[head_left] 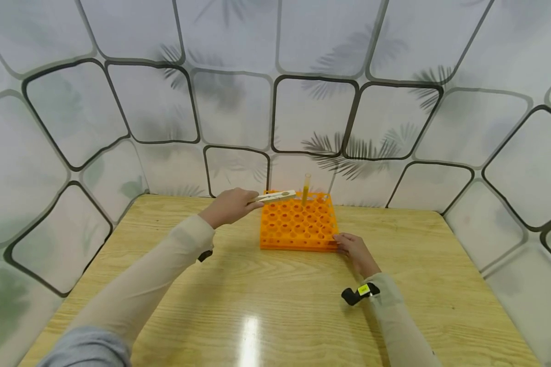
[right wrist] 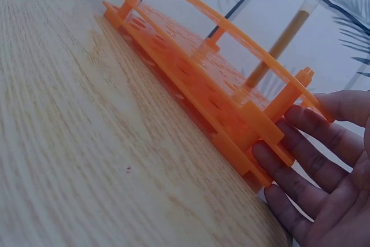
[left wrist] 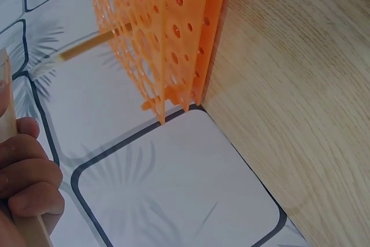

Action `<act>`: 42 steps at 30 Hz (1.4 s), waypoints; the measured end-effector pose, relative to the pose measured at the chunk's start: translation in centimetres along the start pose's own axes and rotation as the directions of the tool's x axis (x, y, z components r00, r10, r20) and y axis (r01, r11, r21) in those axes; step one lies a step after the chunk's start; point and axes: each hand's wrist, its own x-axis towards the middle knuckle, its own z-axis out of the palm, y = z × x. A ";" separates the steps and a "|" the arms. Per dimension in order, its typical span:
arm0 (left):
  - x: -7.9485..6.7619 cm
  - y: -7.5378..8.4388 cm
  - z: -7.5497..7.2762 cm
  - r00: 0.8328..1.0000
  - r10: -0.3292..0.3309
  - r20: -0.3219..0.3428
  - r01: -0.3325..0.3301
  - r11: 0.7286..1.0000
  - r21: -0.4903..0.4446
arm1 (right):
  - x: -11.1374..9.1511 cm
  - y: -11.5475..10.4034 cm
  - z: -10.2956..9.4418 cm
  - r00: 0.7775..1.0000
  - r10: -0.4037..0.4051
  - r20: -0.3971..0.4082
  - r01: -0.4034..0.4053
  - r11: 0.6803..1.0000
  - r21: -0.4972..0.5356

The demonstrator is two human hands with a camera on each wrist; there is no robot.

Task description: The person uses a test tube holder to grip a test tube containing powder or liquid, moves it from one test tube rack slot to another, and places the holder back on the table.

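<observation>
An orange plastic test tube rack [head_left: 298,248] with rows of round holes stands on the table. One test tube [head_left: 305,189], partly filled with yellow-brown liquid, rises upright from a hole near its back. My left hand [head_left: 231,206] grips a pale wooden test tube clamp [head_left: 282,195], whose tip reaches over the rack's back left, close to the tube. In the left wrist view the clamp looks apart from the tube. At the rack's front right corner, my right hand [head_left: 355,252] holds its side, thumb at the top plate and fingers against the lower tiers.
The light wood-grain table [head_left: 202,306] carries the rack near its back edge. A patterned cloth wall [head_left: 234,112] with dark outlines and leaf prints rises behind and along both sides. Each wrist wears a small black camera [head_left: 360,293].
</observation>
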 end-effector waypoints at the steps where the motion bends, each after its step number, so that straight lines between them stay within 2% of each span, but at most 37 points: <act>1: 0.0 0.0 -0.1 1.000 -0.004 0.001 0.004 1.000 0.000 | 0.0 0.0 0.0 1.000 0.000 0.001 0.000 1.000 -0.003; 8: 0.5 -0.2 -0.3 1.000 -0.010 0.020 0.010 1.000 0.005 | 0.0 0.1 0.1 1.000 -0.008 -0.002 0.008 1.000 -0.021; 20: 1.7 -0.7 0.2 0.998 0.038 -0.055 -0.037 0.999 0.017 | -0.1 0.2 -0.1 1.000 -0.015 0.014 0.015 1.000 0.001; 31: 2.8 -0.6 0.0 0.997 0.023 -0.067 -0.022 1.000 0.020 | 0.1 0.4 0.0 1.000 -0.020 -0.008 0.019 0.999 -0.029; 42: 4.0 -0.6 -0.4 0.997 0.031 -0.074 -0.029 0.999 0.032 | 0.0 0.3 0.0 1.000 -0.012 -0.008 0.012 1.000 -0.016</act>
